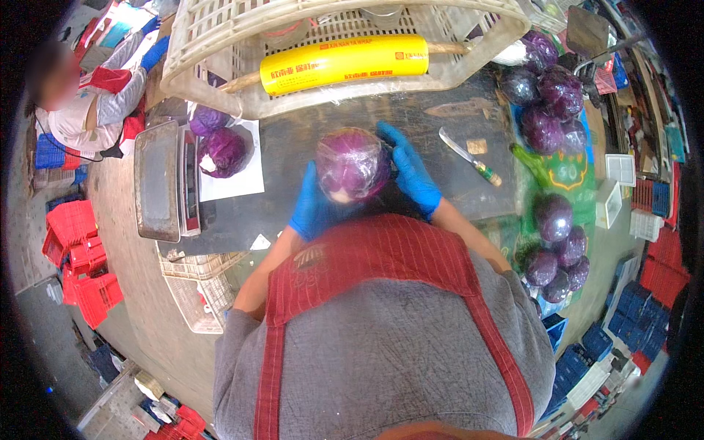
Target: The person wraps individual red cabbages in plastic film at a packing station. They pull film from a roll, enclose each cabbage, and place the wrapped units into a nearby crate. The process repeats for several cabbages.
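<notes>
Before my chest a red cabbage (353,168), covered in shiny clear plastic film, is held between my two blue-gloved hands. My left hand (314,208) cups its left and lower side, partly hidden behind it. Along its right side lies my right hand (413,173), its fingers pointing up and away from me. A roll of cling film (344,63) in a yellow printed sleeve sits on a wooden rod across a white plastic crate (220,33) beyond the cabbage. To the right, a knife (467,155) with a green-wrapped handle rests on the dark tabletop (286,124).
Two red cabbages (223,153) stand at left by white paper (234,184) and a weighing scale (158,181). Film-wrapped cabbages (560,91) pile up at the right, with more wrapped cabbages (553,217) nearer me. Red crates (82,258) stack on the floor; a person (88,118) sits at far left.
</notes>
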The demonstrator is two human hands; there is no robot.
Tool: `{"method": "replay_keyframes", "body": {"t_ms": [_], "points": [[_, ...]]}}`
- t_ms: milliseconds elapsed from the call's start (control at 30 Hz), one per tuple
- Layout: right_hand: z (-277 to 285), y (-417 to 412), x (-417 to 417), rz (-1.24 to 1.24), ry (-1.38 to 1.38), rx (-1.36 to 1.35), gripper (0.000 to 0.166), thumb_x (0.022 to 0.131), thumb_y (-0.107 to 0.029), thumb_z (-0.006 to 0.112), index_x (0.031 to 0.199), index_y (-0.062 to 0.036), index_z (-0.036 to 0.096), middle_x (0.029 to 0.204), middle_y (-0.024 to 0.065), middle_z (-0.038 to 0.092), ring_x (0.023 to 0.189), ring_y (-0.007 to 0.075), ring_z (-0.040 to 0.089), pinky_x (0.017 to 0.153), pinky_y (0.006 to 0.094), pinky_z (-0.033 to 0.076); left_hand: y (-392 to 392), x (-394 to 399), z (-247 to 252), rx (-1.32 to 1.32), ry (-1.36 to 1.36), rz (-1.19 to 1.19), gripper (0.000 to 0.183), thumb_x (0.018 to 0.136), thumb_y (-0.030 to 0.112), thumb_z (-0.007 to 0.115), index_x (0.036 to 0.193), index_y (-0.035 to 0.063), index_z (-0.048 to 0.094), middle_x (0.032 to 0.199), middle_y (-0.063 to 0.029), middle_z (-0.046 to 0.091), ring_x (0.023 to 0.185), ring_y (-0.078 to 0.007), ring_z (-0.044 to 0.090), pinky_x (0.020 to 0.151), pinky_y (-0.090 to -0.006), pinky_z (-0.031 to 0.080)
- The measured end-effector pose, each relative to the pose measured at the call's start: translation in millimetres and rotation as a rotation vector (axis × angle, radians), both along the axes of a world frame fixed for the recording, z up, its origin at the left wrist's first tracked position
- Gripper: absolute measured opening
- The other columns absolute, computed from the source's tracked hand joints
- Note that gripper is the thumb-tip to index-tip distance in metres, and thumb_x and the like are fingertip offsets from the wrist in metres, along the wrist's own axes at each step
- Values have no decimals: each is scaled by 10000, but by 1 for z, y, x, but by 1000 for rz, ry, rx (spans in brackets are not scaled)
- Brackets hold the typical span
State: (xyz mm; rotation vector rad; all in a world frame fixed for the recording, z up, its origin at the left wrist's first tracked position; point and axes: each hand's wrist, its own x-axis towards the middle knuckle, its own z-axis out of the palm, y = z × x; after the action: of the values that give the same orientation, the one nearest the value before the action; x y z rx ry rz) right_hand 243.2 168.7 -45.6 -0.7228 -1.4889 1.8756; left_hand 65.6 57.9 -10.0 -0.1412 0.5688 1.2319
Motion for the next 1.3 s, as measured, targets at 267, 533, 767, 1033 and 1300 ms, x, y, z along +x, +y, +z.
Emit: {"method": "replay_keyframes", "body": {"t_ms": [267,533,767,1033,1300], "points": [[18,-7,-12,34,107,-250,668,965,-492,418,1456,-61,277,1449,178,351,1342,279,321,1119,401,260,-1,2,1,-43,272,-23,741,922,594,382,1430,61,307,1392,-172,419,1275,-310,432,1061,-446,383],[14,-4,-7,176,319,-752,653,956,-502,390,1459,-101,276,1463,142,352,1327,264,373,1103,445,319,-2,-7,-11,328,906,45,1095,683,341,818,1506,154,120,1465,-116,309,1337,-277,343,1104,-441,309],[54,-10,-2,72,339,-337,595,959,-431,461,1432,-96,328,1436,146,389,1298,250,414,1092,411,340,17,-5,10,310,1060,132,1048,703,51,750,1498,103,69,1496,-153,233,1369,-329,282,1115,-442,300],[52,0,-3,-76,182,129,694,938,-564,394,1471,-139,264,1493,133,280,1363,281,290,1129,443,214,22,8,9,181,-20,122,749,929,649,211,1424,102,340,1427,-165,384,1310,-322,396,1075,-512,345],[46,-19,49,-205,343,-438,698,928,-575,401,1491,-211,205,1513,128,252,1376,306,263,1092,539,238,22,-5,15,479,-151,106,706,918,621,313,1384,99,408,1374,-150,470,1240,-341,476,1076,-496,353]]}}
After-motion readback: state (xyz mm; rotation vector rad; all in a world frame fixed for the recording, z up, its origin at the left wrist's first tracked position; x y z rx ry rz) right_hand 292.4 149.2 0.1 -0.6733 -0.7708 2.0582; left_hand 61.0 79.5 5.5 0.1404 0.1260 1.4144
